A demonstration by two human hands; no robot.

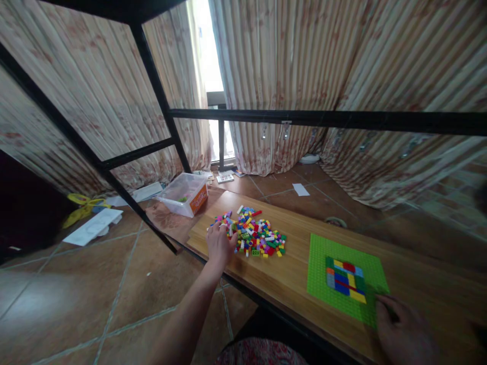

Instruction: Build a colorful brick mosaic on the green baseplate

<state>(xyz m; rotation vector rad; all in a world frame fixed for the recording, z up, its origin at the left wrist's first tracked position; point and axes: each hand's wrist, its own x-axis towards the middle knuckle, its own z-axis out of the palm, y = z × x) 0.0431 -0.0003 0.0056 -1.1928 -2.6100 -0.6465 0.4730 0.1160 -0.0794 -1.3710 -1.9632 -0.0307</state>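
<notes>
My left hand point(220, 243) reaches into the left edge of a pile of loose toy bricks point(258, 235) in many colours. Its fingers are bent and somewhat apart, touching bricks; nothing is seen gripped in them. To the right lies a green baseplate point(317, 274). A flat block of coloured bricks point(345, 280), mostly blue, yellow, green and red, is set on it. My right hand point(405, 327) is at the baseplate's near right edge, slightly blurred. Its fingers are curled with the thumb close to them, and whatever may be between the fingertips is hidden.
The bricks and baseplate lie on a long wooden tabletop point(292, 276). Beyond its left end stands a clear plastic box point(178, 195) with an orange label. A black metal frame point(266, 116) crosses in front of striped curtains point(274, 61). Papers and a white panel point(93, 227) lie on the tiled floor.
</notes>
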